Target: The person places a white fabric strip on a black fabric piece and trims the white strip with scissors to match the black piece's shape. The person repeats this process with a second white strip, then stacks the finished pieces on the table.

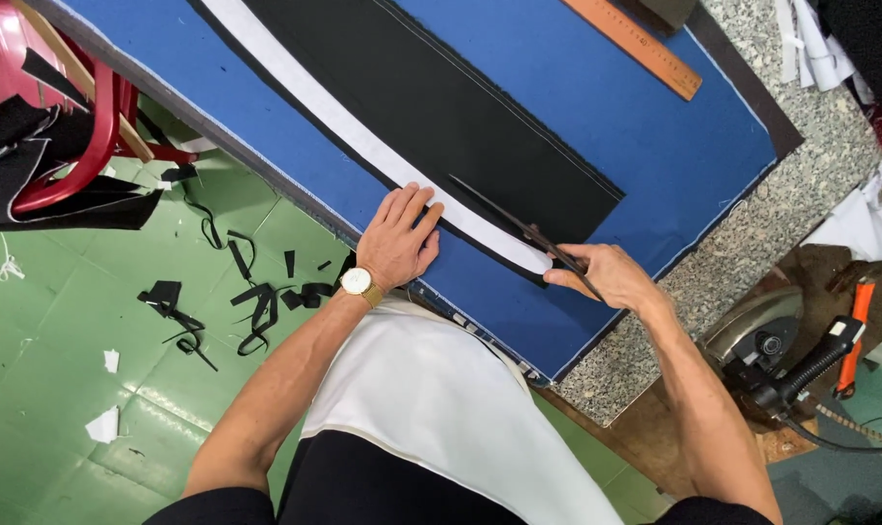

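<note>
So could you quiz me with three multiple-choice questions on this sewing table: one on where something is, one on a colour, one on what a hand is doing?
1. Where does the wooden ruler lie?
A. on the green floor
B. at the far end of the blue cloth
C. under the left hand

2. What colour is the long strip beside the black fabric?
A. white
B. red
C. yellow

3. What is the right hand doing?
A. resting empty
B. gripping the iron
C. holding scissors

Answers: 1 B, the ruler sits on the cloth's far edge. 2 A, the strip is plainly white. 3 C, the blades point along the strip while the left hand presses flat.
</note>
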